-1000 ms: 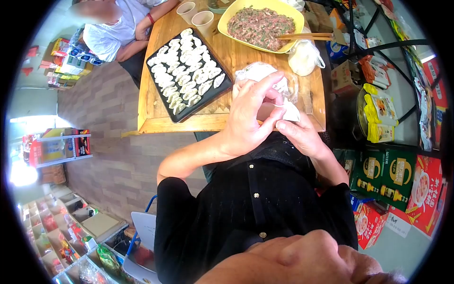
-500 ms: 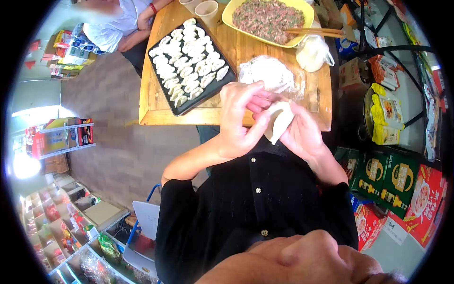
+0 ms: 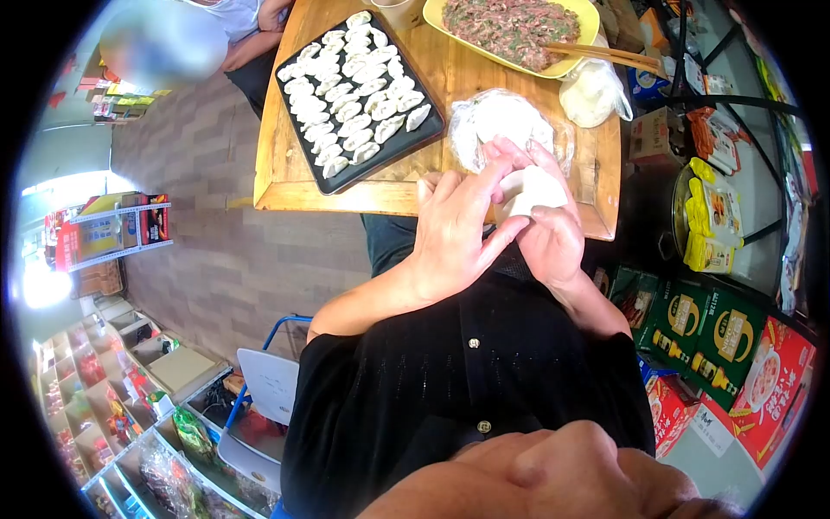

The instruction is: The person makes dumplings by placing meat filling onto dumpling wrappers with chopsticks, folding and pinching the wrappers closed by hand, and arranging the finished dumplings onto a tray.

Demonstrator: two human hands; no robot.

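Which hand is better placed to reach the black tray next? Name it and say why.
Likely the left hand: it is nearer the black tray, on the tray's side of the white dough piece. The right hand is farther off, with its thumb on the dough.

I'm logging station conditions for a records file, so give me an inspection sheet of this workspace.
Surface: wooden table, partly covered.
Job's things: black tray with rows of dumplings; yellow bowl of meat filling, chopsticks across its rim; white dough piece, in hand.
Clutter: crumpled clear plastic, plastic bag, cup.
Hands: right hand cups the dough piece; left hand at its edge, grip unclear.
Cables: nothing seen on the table.
Surroundings: another person beside the table; chair, green cartons.
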